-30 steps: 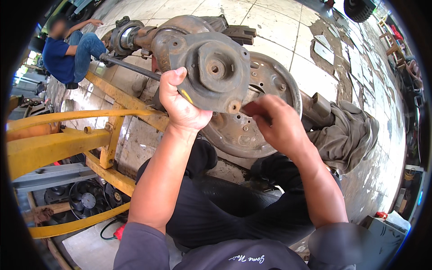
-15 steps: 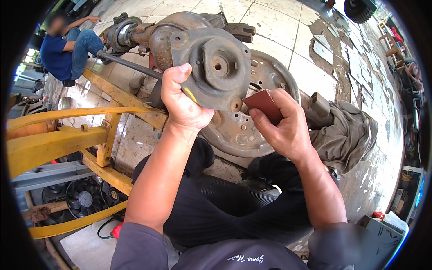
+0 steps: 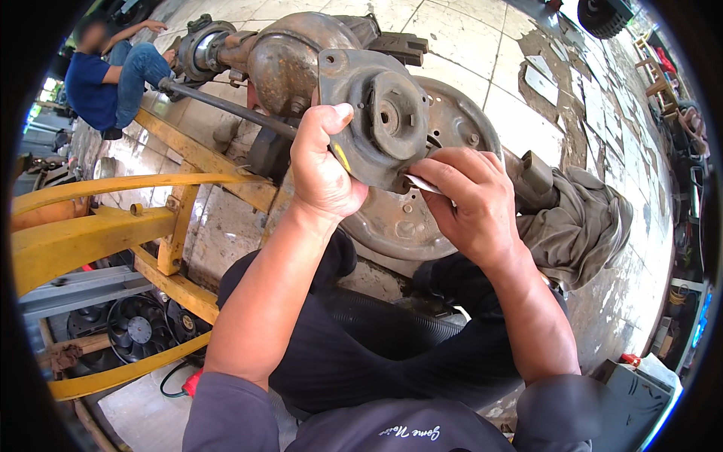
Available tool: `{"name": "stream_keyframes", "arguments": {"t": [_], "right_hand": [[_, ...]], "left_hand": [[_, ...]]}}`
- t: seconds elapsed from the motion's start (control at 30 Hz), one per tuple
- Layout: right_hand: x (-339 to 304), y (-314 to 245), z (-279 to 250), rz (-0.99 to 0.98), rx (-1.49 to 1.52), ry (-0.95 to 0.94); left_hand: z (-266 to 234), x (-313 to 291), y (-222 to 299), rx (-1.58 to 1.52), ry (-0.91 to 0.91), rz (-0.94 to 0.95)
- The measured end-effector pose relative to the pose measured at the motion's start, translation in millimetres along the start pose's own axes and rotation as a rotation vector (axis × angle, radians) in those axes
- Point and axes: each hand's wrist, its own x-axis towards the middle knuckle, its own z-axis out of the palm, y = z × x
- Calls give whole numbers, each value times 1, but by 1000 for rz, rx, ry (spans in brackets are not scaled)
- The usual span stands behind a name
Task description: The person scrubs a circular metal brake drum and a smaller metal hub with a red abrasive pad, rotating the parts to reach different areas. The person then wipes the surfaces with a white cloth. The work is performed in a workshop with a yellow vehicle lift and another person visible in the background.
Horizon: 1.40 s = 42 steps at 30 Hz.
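Beside a yellow-painted metal frame (image 3: 98,228), the left hand (image 3: 324,173) clamps its fingers around a scuffed, dark mounting plate (image 3: 364,128) with a raised round hub (image 3: 395,113), before a rust-stained disc (image 3: 403,228), while the right hand (image 3: 480,202) pinches thin sandpaper (image 3: 426,184) at the plate's lower corner.

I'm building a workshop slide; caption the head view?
Left hand grips a dark round-centred plate; right hand holds a thin sheet at its edge.

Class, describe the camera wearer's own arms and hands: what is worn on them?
The left hand and right hand wear no gloves. The left sleeve and right sleeve are short and dark grey, leaving both forearms bare.
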Motion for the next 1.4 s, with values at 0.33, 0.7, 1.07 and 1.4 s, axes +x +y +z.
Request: {"name": "stream_keyframes", "arguments": {"t": [0.33,0.7,1.07,1.4], "right_hand": [[-4,-1,-2,131,44,-13],[-8,3,6,53,-45,-40],[-6,-1,8,66,-82,-82],[-5,-7,15,31,-48,32]], "left_hand": [[-3,2,3,26,3,-2],[-3,2,6,30,11,16],[-10,4,4,159,69,24],[-8,4,2,39,62,19]]}}
